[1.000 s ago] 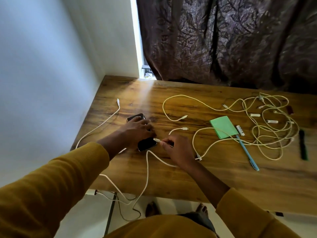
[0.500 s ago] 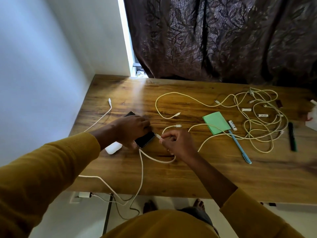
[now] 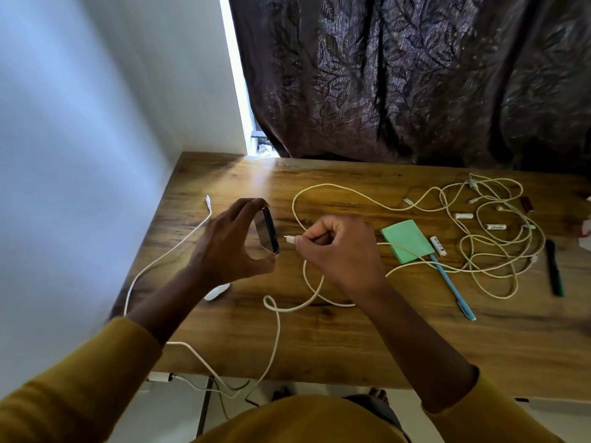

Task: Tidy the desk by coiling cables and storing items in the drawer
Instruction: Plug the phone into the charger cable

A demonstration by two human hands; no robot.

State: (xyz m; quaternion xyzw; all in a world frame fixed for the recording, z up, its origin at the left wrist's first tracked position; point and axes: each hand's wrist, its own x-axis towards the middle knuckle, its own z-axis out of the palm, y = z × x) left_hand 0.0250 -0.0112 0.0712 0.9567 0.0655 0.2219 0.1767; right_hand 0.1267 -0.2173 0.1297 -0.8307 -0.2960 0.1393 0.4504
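Your wooden desk sits in a corner, a pale wall to the left and a dark leaf-patterned curtain behind it. On it you have one green notepad, one blue pen, one dark marker, three small white batteries and a tangle of white cables whose number cannot be told, all to the right of your right hand. Your left hand is raised off the desk, fingers and thumb curled round one phone held on edge. Your right hand is closed, pinching the white plug of a charging cable just beside the phone, not touching it. That cable loops below your right hand and runs off the near edge. One white oval object lies under your left wrist.
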